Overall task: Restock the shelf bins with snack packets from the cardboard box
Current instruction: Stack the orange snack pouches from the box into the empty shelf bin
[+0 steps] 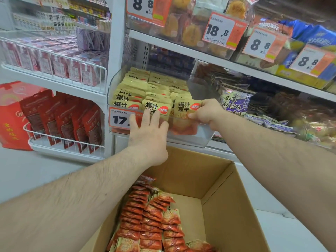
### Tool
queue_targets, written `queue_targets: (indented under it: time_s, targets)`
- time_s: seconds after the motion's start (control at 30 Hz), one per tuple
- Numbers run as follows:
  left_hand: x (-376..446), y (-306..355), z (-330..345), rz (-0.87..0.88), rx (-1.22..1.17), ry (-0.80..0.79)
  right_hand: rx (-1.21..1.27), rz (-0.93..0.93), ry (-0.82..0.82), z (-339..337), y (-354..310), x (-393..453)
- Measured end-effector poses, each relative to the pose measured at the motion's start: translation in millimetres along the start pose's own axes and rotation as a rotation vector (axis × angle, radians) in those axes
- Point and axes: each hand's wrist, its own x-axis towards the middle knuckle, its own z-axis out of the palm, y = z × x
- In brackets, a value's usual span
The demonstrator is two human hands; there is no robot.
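1. Box [218, 193]: cardboard, open, nearest the camera and below the bin; orange-red packets [154, 224] lie in rows along its left side. Stock remains to move.
2. Left hand [148, 135]: fingers straight and spread, flat against the bin's front wall, holding nothing. Advice: keep it there as a brace so the bin does not slide.
3. Right hand [207, 110]: fingers curled, pinching a yellow packet [185, 108] at the front right of the bin. Advice: seat it upright, label forward, flush with its row.
4. Bin [196, 131]: clear plastic, on the shelf, nearly full of yellow packets in rows; tag [120, 120] on its front.
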Motion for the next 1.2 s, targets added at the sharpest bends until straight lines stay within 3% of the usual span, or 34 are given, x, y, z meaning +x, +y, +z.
queue_targets:
  time_s: [0.2,0.4,0.8,0.93,1.0,1.07,1.13,1.2]
  targets:
    - [2,1,4,0.001,0.004,-0.008,-0.24,0.029,0.03,9,-10,13]
    - [1,-1,7,0.025,0.001,-0.007,-0.192,0.179,-0.028,14,-12,12]
    - [-1,3,6,0.027,-0.014,-0.007,-0.271,0.095,-0.107,19,-20,1]
    - [-4,10,5,0.097,-0.142,0.129,-0.334,0.077,-0.104,11,-25,-13]
    - [-7,16,8,0.122,-0.261,0.138,-0.507,-0.009,0.031,8,-22,-22]
    - [-12,21,15,0.121,-0.372,0.01,-0.581,-0.266,0.307,9,-7,-42]
    - [-15,25,27,0.131,-0.409,-0.17,-0.424,-0.646,0.562,12,18,-69]
    - [-16,28,43,0.146,-0.423,-0.315,-0.282,-0.758,0.562,24,55,-93]
